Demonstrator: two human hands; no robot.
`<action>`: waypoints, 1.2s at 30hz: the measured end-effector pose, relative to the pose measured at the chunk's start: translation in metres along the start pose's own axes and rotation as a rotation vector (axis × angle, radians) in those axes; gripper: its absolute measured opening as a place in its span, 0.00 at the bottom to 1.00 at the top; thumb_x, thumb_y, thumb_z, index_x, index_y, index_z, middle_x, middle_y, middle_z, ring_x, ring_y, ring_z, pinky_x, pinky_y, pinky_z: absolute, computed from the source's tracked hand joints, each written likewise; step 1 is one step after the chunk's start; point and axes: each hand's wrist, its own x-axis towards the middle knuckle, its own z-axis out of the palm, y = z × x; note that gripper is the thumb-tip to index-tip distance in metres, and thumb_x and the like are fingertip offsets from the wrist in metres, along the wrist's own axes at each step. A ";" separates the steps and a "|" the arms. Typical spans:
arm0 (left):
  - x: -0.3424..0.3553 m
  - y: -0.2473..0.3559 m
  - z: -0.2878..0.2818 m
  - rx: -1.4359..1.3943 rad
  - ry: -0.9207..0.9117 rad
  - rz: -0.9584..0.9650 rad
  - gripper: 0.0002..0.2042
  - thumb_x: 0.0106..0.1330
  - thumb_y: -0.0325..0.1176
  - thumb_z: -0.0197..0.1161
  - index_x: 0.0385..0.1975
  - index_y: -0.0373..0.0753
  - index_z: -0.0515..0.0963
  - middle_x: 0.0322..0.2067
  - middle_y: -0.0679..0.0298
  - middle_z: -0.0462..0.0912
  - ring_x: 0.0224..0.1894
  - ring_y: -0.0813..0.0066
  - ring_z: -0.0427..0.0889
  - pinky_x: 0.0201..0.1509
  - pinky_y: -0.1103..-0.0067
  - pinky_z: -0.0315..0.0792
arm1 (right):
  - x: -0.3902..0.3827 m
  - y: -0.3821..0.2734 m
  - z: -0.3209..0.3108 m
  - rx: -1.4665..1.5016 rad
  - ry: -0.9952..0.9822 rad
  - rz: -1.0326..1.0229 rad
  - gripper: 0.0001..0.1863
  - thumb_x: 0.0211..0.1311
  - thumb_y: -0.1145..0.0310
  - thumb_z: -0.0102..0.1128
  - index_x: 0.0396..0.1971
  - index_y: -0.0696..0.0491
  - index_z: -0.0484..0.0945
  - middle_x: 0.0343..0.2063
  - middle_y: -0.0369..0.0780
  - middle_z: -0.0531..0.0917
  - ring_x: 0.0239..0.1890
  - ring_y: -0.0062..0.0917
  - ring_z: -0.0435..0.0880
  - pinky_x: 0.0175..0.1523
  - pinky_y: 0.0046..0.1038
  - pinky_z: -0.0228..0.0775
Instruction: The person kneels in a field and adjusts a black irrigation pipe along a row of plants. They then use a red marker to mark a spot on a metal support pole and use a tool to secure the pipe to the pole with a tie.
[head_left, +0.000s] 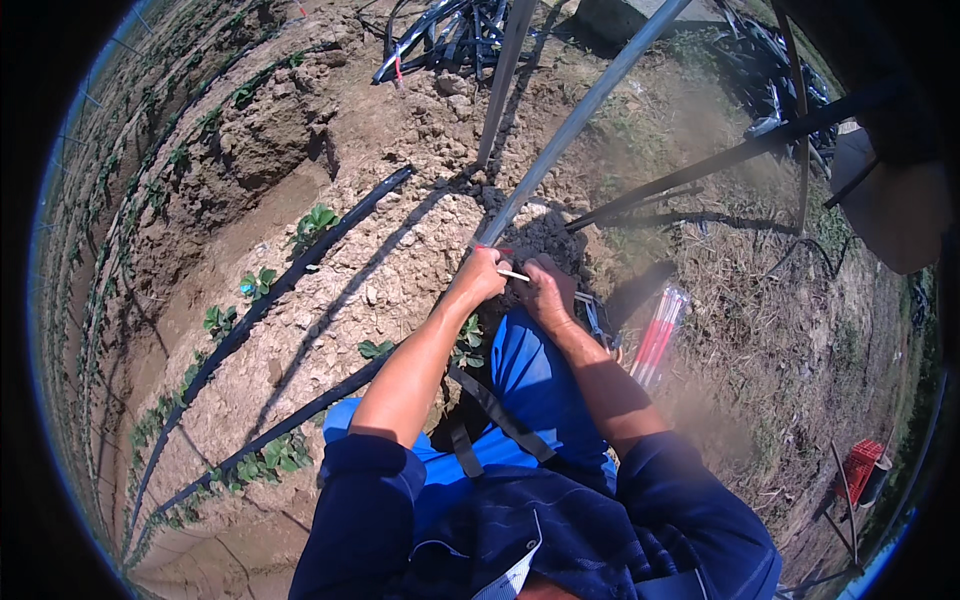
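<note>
My left hand (485, 276) is closed, its fingers bunched beside the lower end of a grey metal pole (570, 125). A bit of red (494, 252) shows at its fingertips; what that is I cannot make out. My right hand (547, 292) is also closed, just right of the left. Between the two fists runs a thin white rod (514, 275), its ends hidden at the fingers. Below the hands are my blue-trousered knees (525, 355). Several green leafy plants (468, 343) grow close to my left forearm.
Black hoses (290, 270) lie along the planted soil bed on the left. More poles (505, 80) and a dark bar (720, 155) slant in from above and right. A clear packet of red-and-white sticks (658, 335) lies to the right. A red crate (858, 468) stands far right.
</note>
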 end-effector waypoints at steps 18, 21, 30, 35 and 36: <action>-0.003 0.000 0.000 -0.078 -0.088 -0.031 0.11 0.66 0.34 0.60 0.28 0.30 0.79 0.23 0.49 0.83 0.30 0.57 0.85 0.37 0.66 0.74 | 0.001 -0.015 -0.026 -0.040 0.037 0.024 0.11 0.53 0.66 0.62 0.35 0.55 0.80 0.30 0.46 0.83 0.35 0.43 0.84 0.41 0.35 0.75; -0.007 -0.003 0.002 0.054 0.009 0.153 0.10 0.68 0.33 0.57 0.29 0.32 0.78 0.19 0.60 0.77 0.24 0.74 0.77 0.29 0.71 0.70 | 0.005 -0.009 -0.029 0.006 -0.082 0.145 0.12 0.59 0.62 0.63 0.36 0.55 0.81 0.29 0.43 0.84 0.31 0.33 0.83 0.38 0.33 0.73; -0.013 -0.009 0.007 -0.076 0.003 0.212 0.09 0.69 0.32 0.55 0.33 0.33 0.77 0.23 0.56 0.78 0.28 0.67 0.78 0.36 0.70 0.71 | 0.010 0.003 -0.028 0.257 -0.239 0.315 0.11 0.61 0.63 0.64 0.38 0.54 0.82 0.23 0.43 0.81 0.25 0.28 0.78 0.37 0.35 0.70; -0.013 0.001 -0.003 0.000 -0.060 0.163 0.06 0.66 0.29 0.59 0.36 0.34 0.80 0.29 0.52 0.82 0.34 0.63 0.82 0.41 0.69 0.74 | 0.004 -0.008 -0.021 -0.136 -0.120 0.058 0.08 0.55 0.67 0.62 0.34 0.51 0.80 0.25 0.46 0.81 0.29 0.41 0.83 0.35 0.36 0.72; -0.014 0.003 -0.005 0.030 -0.075 0.160 0.06 0.64 0.27 0.60 0.36 0.34 0.81 0.30 0.51 0.83 0.35 0.62 0.83 0.42 0.69 0.74 | 0.000 -0.008 -0.020 -0.120 -0.090 0.032 0.08 0.55 0.67 0.62 0.35 0.50 0.80 0.25 0.45 0.81 0.29 0.40 0.82 0.35 0.36 0.71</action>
